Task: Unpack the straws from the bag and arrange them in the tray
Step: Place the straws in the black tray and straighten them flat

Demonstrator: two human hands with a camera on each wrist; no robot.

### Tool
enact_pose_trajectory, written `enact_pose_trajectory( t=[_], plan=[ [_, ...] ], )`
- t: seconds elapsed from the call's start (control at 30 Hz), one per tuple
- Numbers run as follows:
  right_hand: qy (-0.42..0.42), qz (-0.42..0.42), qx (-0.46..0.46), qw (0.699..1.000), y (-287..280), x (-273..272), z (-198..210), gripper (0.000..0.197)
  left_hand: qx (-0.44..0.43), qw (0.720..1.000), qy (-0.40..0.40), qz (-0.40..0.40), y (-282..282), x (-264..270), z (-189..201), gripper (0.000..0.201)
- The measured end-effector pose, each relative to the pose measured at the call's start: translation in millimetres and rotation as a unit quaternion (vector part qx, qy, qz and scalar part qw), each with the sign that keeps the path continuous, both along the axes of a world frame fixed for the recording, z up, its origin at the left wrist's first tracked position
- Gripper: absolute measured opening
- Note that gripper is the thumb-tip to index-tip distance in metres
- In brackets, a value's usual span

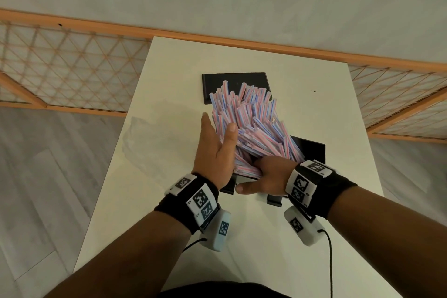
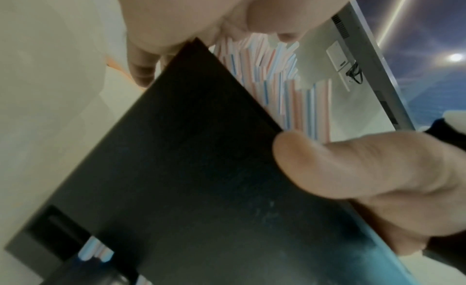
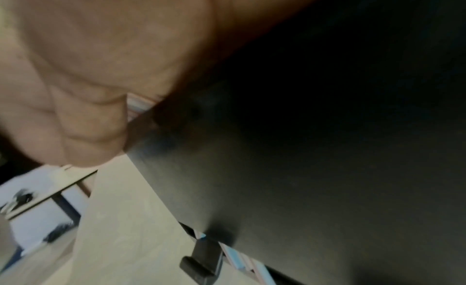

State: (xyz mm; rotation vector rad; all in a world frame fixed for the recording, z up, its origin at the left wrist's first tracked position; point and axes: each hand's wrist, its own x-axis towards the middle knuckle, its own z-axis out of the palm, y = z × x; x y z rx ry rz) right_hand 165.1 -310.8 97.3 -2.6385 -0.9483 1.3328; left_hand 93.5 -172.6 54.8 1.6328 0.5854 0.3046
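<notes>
A heap of pink, blue and white striped straws fills a long black tray lying lengthwise on the white table. My left hand lies flat against the heap's left side, fingers straight and thumb over the top. My right hand grips the tray's near end wall, with fingers curled over the rim into the straws and thumb along the outside. The left wrist view shows the tray wall, straws above it and the right thumb on it. In the right wrist view the tray fills most of the frame.
A crumpled clear plastic bag lies on the table left of the tray. Wood-framed lattice panels stand behind the table on both sides. A black cable hangs from my right wrist over the table's near edge.
</notes>
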Motion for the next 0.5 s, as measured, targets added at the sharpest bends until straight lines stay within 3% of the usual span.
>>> enact_pose_trajectory(
  t=[0.1, 0.3, 0.4, 0.5],
  plan=[
    [0.001, 0.0, 0.028, 1.0, 4.5, -1.3, 0.1, 0.082, -0.042, 0.999, -0.013, 0.018, -1.9, -0.5, 7.1, 0.105],
    [-0.002, -0.039, 0.093, 0.995, 17.1, 2.7, -11.2, 0.098, -0.046, 0.999, -0.014, 0.011, -2.0, -3.5, 11.5, 0.108],
    [0.022, -0.063, 0.109, 0.992, 21.8, 0.2, -15.0, 0.079, -0.045, 0.997, -0.041, 0.039, -2.9, -7.1, 18.3, 0.101],
    [-0.014, -0.067, 0.116, 0.991, 25.6, 3.1, -14.8, 0.064, -0.054, 0.991, -0.094, 0.073, -1.1, -7.1, 25.1, 0.088]
  ],
)
